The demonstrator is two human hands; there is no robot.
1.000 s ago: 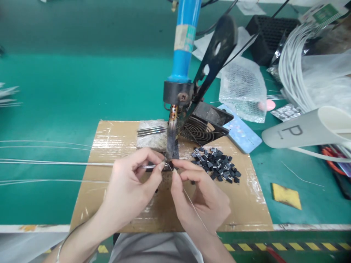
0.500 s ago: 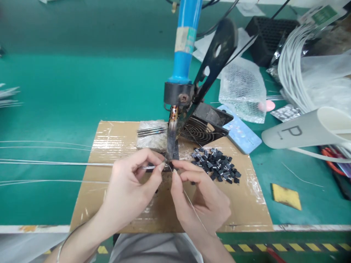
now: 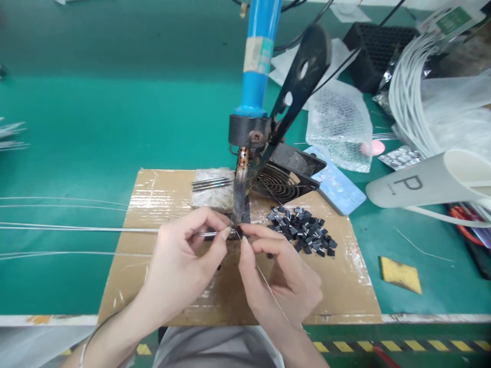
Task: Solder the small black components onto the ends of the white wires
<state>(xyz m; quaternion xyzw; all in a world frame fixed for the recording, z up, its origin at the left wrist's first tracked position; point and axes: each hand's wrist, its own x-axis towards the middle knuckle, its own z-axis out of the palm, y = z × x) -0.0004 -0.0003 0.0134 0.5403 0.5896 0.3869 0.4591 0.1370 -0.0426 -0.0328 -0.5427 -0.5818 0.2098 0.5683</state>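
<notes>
A blue-handled soldering iron (image 3: pixel 261 87) hangs in a black clamp, its tip pointing down between my hands. My left hand (image 3: pixel 192 260) is closed in a pinch on a thin white cable (image 3: pixel 138 230) that runs in from the left. The cable's end sits right at the iron's tip, partly hidden by my fingers. My right hand (image 3: pixel 280 276) pinches a fine solder wire (image 3: pixel 271 290), whose upper end reaches the tip and whose tail trails down across the palm. To the right lies a pile of small black connectors (image 3: pixel 303 230).
A cardboard sheet (image 3: pixel 341 296) lies under the work. Behind the iron stand a black fan (image 3: pixel 284 179) and a pale block (image 3: pixel 215 199) bearing thin metal rods. Rightward are a blue box (image 3: pixel 339 186), a yellow sponge (image 3: pixel 401 275), a white cup (image 3: pixel 414 181) and coiled white cables (image 3: pixel 410 97).
</notes>
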